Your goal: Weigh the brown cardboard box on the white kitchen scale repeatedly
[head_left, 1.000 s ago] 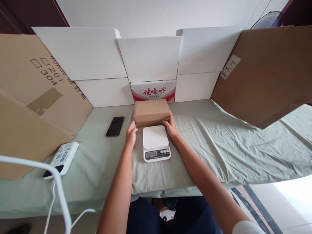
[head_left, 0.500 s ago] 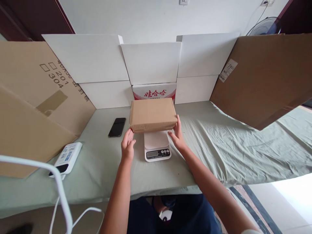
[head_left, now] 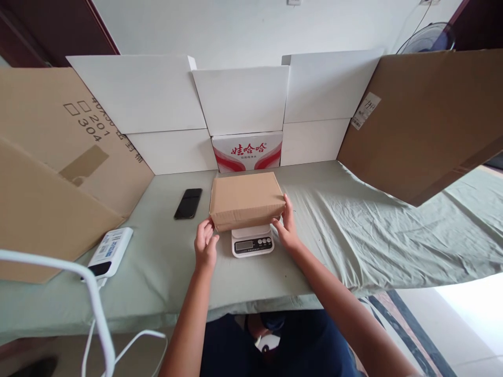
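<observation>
A closed brown cardboard box (head_left: 247,196) sits over the platform of a white kitchen scale (head_left: 252,245), covering most of it. Only the scale's front strip, with its display and round buttons, shows. My left hand (head_left: 205,245) is at the box's front left corner, fingers against its side and partly behind it. At the front right corner my right hand (head_left: 286,228) grips the box, its fingers along the right side and its thumb near the front face. Whether the box rests its full weight on the scale, I cannot tell.
A black phone (head_left: 188,203) lies left of the box. A white power bank (head_left: 112,252) with a cable is further left. White boxes (head_left: 243,99) line the back, above a red-and-white carton (head_left: 247,152). Large cardboard panels (head_left: 420,120) stand on both sides. Green cloth (head_left: 157,283) covers the table.
Both hands have lowered the cardboard box toward me onto the scale, hiding more of its platform. The red-and-white carton behind it shows more fully.
</observation>
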The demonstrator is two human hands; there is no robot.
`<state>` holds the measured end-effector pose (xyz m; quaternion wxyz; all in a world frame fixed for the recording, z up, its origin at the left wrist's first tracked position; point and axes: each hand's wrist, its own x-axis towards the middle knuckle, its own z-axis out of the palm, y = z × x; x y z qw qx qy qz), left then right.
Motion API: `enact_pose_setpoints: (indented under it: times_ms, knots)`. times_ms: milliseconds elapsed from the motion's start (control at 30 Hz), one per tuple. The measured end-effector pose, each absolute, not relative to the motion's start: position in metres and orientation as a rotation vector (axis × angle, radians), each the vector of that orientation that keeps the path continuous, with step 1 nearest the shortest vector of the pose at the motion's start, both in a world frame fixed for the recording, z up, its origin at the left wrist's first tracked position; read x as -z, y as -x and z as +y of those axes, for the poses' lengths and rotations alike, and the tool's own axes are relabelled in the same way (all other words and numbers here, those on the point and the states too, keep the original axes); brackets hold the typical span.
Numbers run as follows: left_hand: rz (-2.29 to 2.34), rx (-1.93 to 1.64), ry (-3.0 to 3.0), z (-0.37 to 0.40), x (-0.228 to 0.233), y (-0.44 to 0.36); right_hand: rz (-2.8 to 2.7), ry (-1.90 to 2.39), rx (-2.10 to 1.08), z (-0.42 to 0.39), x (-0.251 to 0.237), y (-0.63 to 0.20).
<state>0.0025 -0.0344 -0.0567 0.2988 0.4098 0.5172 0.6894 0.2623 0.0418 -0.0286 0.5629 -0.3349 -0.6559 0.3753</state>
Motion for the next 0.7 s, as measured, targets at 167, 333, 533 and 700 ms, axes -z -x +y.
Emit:
enact_pose_setpoints:
  times_ms: [167, 333, 533, 700]
  knots:
    - [1.348, -1.848, -1.08, -0.034, 0.0578, -0.0024, -1.541, 0.764, -0.885, 0.0445, 0.0292, -0.2621]
    - [1.358, -1.89, -1.07, -0.0345, 0.0535, -0.0038, -1.552, 0.762, -0.871, 0.0481, 0.0312, -0.2586]
    - [1.361, -1.931, -1.093, -0.0322, 0.0541, -0.0034, -1.572, 0.767, -0.863, 0.049, 0.0296, -0.2576]
    - [1.374, -1.929, -1.125, -0.031, 0.0554, -0.0026, -1.568, 0.755, -0.854, 0.0492, 0.0284, -0.2589]
